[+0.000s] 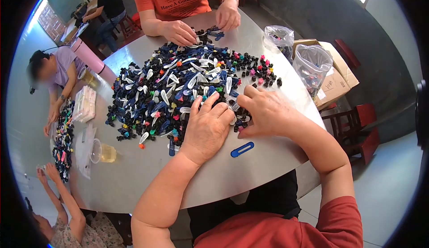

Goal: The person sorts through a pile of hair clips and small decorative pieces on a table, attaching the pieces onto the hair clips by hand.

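A large mound of hair clips [165, 91] lies on the metal table, with dark blue and white snap clips mixed among small black and coloured claw clips. My left hand [208, 129] rests over the near edge of the mound, fingers extended across the clips. Beside it, my right hand [268, 112] is curved, thumb and forefinger apart, around a few small claw clips. A pink claw clip [241, 128] is close to the right thumb. One blue snap clip [242, 149] lies by itself on the tabletop, below my right hand.
Across the table [214, 181], a person in an orange shirt [174, 0] handles clips. Plastic bags [312, 65] and a cardboard box [336, 85] stand at right. At left are a cup of yellowish liquid [103, 152], stacked packets [85, 104], another clip pile [63, 136] and other people.
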Tool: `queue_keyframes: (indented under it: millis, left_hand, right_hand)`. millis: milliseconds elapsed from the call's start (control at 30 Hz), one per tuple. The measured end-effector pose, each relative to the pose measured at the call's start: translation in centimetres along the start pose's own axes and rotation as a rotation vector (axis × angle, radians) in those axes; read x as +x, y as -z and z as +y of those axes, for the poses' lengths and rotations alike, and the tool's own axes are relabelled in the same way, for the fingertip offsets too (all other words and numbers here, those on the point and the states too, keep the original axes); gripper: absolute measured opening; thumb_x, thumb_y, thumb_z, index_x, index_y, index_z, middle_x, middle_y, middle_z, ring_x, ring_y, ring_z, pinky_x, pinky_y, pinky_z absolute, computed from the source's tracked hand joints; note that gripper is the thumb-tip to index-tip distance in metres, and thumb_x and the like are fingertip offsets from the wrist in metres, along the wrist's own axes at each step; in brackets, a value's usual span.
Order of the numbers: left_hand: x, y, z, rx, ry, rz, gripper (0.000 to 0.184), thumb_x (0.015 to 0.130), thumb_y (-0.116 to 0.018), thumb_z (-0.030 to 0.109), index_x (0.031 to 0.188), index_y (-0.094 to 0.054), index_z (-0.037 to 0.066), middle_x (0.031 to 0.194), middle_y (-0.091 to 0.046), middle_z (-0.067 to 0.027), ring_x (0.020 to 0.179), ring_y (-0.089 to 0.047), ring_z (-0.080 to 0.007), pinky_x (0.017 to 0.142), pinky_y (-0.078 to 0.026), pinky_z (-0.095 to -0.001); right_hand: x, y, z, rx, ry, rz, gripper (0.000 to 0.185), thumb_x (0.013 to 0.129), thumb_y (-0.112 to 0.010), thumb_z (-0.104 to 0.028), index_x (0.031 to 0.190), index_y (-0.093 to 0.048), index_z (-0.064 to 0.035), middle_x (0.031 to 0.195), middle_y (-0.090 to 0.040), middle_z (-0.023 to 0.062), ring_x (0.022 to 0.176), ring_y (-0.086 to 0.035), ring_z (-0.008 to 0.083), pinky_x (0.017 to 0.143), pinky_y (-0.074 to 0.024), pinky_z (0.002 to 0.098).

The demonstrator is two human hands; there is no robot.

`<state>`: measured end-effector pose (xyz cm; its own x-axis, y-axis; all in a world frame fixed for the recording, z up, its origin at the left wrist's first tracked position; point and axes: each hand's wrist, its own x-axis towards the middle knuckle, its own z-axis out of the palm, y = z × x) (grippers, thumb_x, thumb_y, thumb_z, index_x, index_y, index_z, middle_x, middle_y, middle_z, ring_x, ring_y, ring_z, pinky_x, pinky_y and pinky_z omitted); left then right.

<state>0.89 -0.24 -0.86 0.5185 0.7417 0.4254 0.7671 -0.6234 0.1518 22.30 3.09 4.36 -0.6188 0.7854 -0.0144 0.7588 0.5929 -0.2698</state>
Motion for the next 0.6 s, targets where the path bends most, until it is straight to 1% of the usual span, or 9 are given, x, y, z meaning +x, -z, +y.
queue_keyframes:
  millis: [67, 133, 233, 267, 333, 367, 500, 567, 600]
  left_hand:
    - [0.0, -0.1, -0.1, 0.002, 0.001, 0.007, 0.026, 0.085, -0.073, 0.012, 0.111, -0.068, 0.012, 0.123, -0.064, -0.0027, 0.137, -0.051, -0.0304, 0.118, -0.032, -0.0542]
    - [-0.1, -0.1, -0.2, 0.005, 0.002, 0.013, 0.026, 0.085, -0.073, 0.012, 0.111, -0.068, 0.012, 0.123, -0.064, -0.0027, 0.137, -0.051, -0.0301, 0.118, -0.032, -0.0538]
    - [-0.1, -0.1, -0.2, -0.007, 0.011, 0.009, 0.025, 0.086, -0.074, 0.012, 0.110, -0.068, 0.012, 0.123, -0.064, -0.0026, 0.137, -0.051, -0.0300, 0.118, -0.032, -0.0533]
    - [-0.1, -0.1, -0.3, -0.014, 0.014, 0.015, 0.025, 0.086, -0.074, 0.013, 0.109, -0.068, 0.012, 0.123, -0.064, -0.0027, 0.137, -0.051, -0.0300, 0.118, -0.032, -0.0533]
    - [-0.1, -0.1, -0.3, -0.021, 0.010, 0.021, 0.024, 0.086, -0.074, 0.013, 0.109, -0.068, 0.012, 0.123, -0.064, -0.0028, 0.137, -0.051, -0.0300, 0.118, -0.032, -0.0533]
    - [-0.1, 0.0, -0.3, -0.017, 0.010, 0.013, 0.024, 0.086, -0.073, 0.014, 0.110, -0.068, 0.013, 0.122, -0.065, -0.0037, 0.136, -0.052, -0.0302, 0.118, -0.032, -0.0534]
    - [0.0, 0.0, -0.3, -0.006, 0.003, 0.005, 0.024, 0.087, -0.073, 0.015, 0.110, -0.069, 0.012, 0.122, -0.065, -0.0046, 0.136, -0.051, -0.0297, 0.118, -0.031, -0.0534]
    - [0.0, 0.0, -0.3, -0.008, 0.004, 0.007, 0.023, 0.087, -0.073, 0.015, 0.110, -0.069, 0.012, 0.122, -0.064, -0.0047, 0.135, -0.051, -0.0295, 0.118, -0.031, -0.0533]
    - [0.0, 0.0, -0.4, -0.005, 0.001, 0.008, 0.023, 0.087, -0.073, 0.016, 0.110, -0.069, 0.012, 0.122, -0.064, -0.0049, 0.135, -0.051, -0.0294, 0.118, -0.031, -0.0532]
  right_hand:
    - [0.1, -0.5, 0.4, -0.007, 0.006, 0.012, 0.057, 0.075, -0.084, -0.039, 0.116, -0.065, -0.0054, 0.107, -0.062, 0.0156, 0.101, -0.068, 0.0361, 0.085, -0.0557, 0.0459]
    - [0.2, -0.6, 1.5, 0.096, -0.001, 0.015, 0.039, 0.076, -0.083, -0.024, 0.107, -0.068, -0.0054, 0.101, -0.061, 0.0143, 0.098, -0.066, 0.0349, 0.084, -0.0538, 0.0450]
    - [0.6, -0.6, 4.1, 0.223, 0.015, 0.050, 0.032, 0.079, -0.079, -0.014, 0.109, -0.071, -0.0049, 0.100, -0.063, 0.0154, 0.097, -0.066, 0.0357, 0.084, -0.0538, 0.0438]
    - [0.8, -0.7, 4.6, 0.224, 0.010, 0.051, 0.032, 0.079, -0.079, -0.014, 0.109, -0.071, -0.0049, 0.100, -0.063, 0.0154, 0.097, -0.066, 0.0357, 0.084, -0.0538, 0.0438]
    - [1.0, -0.7, 5.3, 0.278, -0.015, 0.135, 0.029, 0.080, -0.076, -0.008, 0.108, -0.072, -0.0031, 0.099, -0.064, 0.0165, 0.096, -0.067, 0.0361, 0.085, -0.0539, 0.0423]
    - [1.5, -1.9, 6.4, 0.210, 0.037, 0.256, 0.029, 0.081, -0.072, -0.005, 0.110, -0.073, -0.0029, 0.101, -0.064, 0.0162, 0.095, -0.067, 0.0360, 0.086, -0.0538, 0.0420]
    - [2.3, -2.7, 7.1, 0.166, -0.067, 0.320, 0.029, 0.083, -0.068, -0.001, 0.111, -0.073, -0.0025, 0.105, -0.064, 0.0162, 0.098, -0.066, 0.0364, 0.090, -0.0534, 0.0423]
    - [2.3, -3.0, 7.0, 0.093, 0.057, 0.385, 0.029, 0.084, -0.067, -0.003, 0.113, -0.073, -0.0031, 0.114, -0.064, 0.0151, 0.109, -0.062, 0.0354, 0.098, -0.0500, 0.0441]
    - [2.2, -2.8, 6.5, 0.093, 0.057, 0.385, 0.029, 0.084, -0.067, -0.003, 0.113, -0.073, -0.0031, 0.114, -0.064, 0.0151, 0.109, -0.062, 0.0354, 0.098, -0.0500, 0.0441]
